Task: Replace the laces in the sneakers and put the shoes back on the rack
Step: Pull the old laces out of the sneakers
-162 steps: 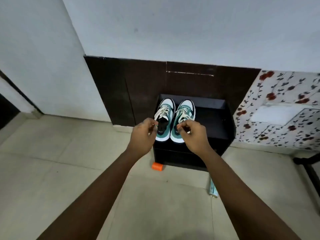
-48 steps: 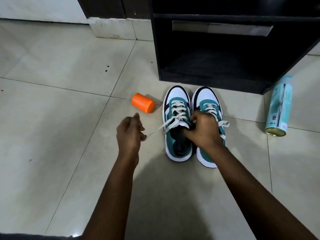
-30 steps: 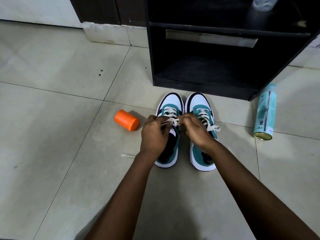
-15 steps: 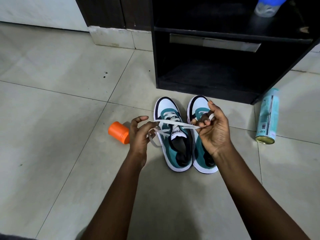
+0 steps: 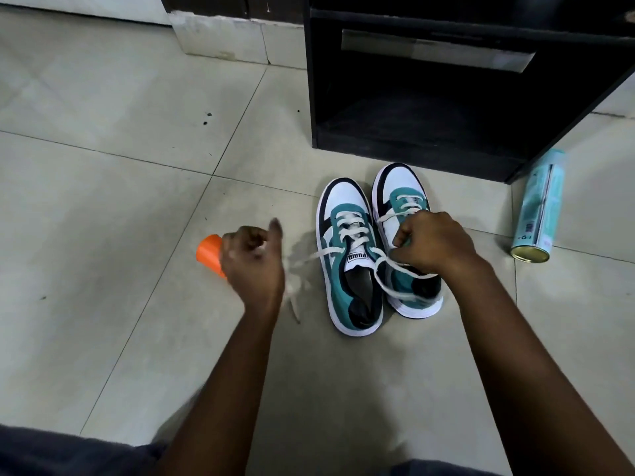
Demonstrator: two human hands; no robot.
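At mid-frame, the two sneakers [image 5: 378,249] were set on the floor below the rack [image 5: 446,97]. A lace [image 5: 319,253] was pinched by the curled, blurred left hand [image 5: 252,266]; the right hand [image 5: 429,243] was closed on another lace. An orange cap [image 5: 209,251] lay behind the left hand, a can [image 5: 539,207] at right.

Sneakers [image 5: 378,249] before rack [image 5: 446,97] (floor) — can [image 5: 539,204] right

Bare floor [image 5: 103,187] lies wide to the left and near the person. The orange cap [image 5: 208,253] sits just left of the left hand [image 5: 252,266]. The rack [image 5: 429,108] stands close behind the sneakers [image 5: 354,269] (its lower shelf dark, open-fronted). A spray can [image 5: 539,207] lies at right, apart.
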